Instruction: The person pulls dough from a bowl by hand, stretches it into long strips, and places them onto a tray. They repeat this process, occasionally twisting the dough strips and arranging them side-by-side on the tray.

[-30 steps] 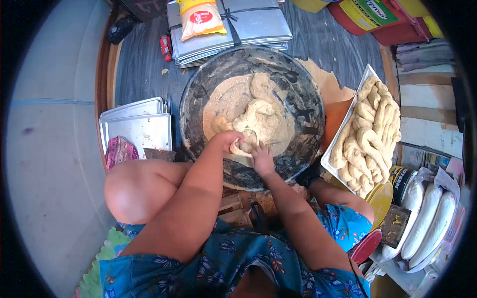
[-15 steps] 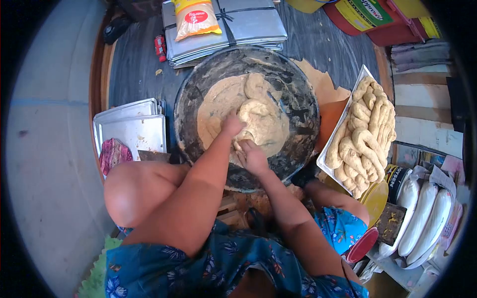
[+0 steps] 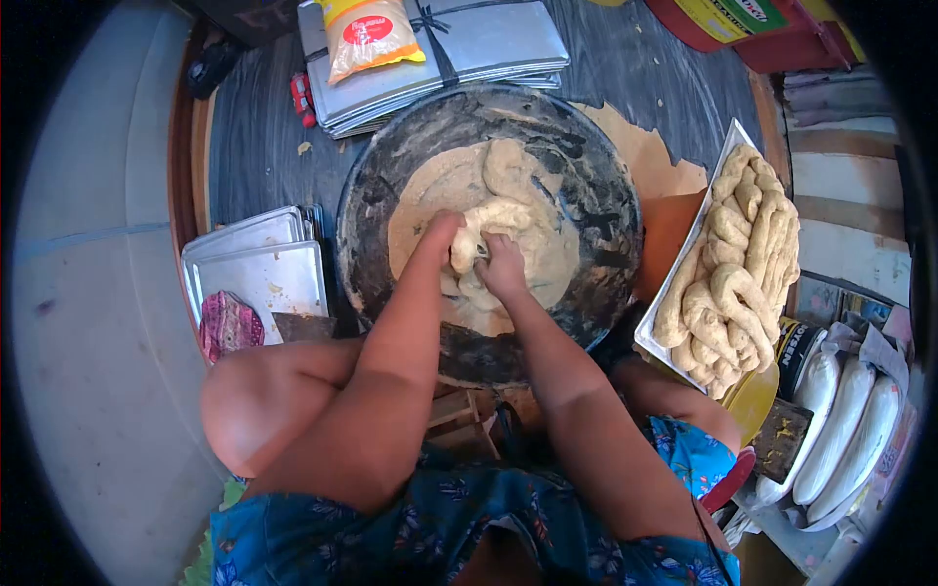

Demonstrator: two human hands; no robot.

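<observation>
A wide black basin [image 3: 596,234] stands in front of me, its floor coated with a pale, crumbly mixture. Inside it, a thick piece of dough [image 3: 500,211] curves between my hands. My left hand [image 3: 445,232] grips the left side of this dough, with its fingertips partly hidden. My right hand [image 3: 502,267] closes on the dough's lower edge, fingers pressed into it. Another dough lump [image 3: 506,168] lies just beyond, near the basin's far side.
To the right, a metal tray [image 3: 674,262] holds heaped, twisted dough ropes [image 3: 738,278]. Behind the basin, a bag of crumbs or flour [image 3: 373,37] rests on tied metal trays [image 3: 489,44]. More trays [image 3: 283,278] and a pink patterned cloth [image 3: 231,325] are at left.
My right hand has moved up and away from me, closer to the left hand. The dough's left end is now lifted and folded between them. The view has shifted slightly.
</observation>
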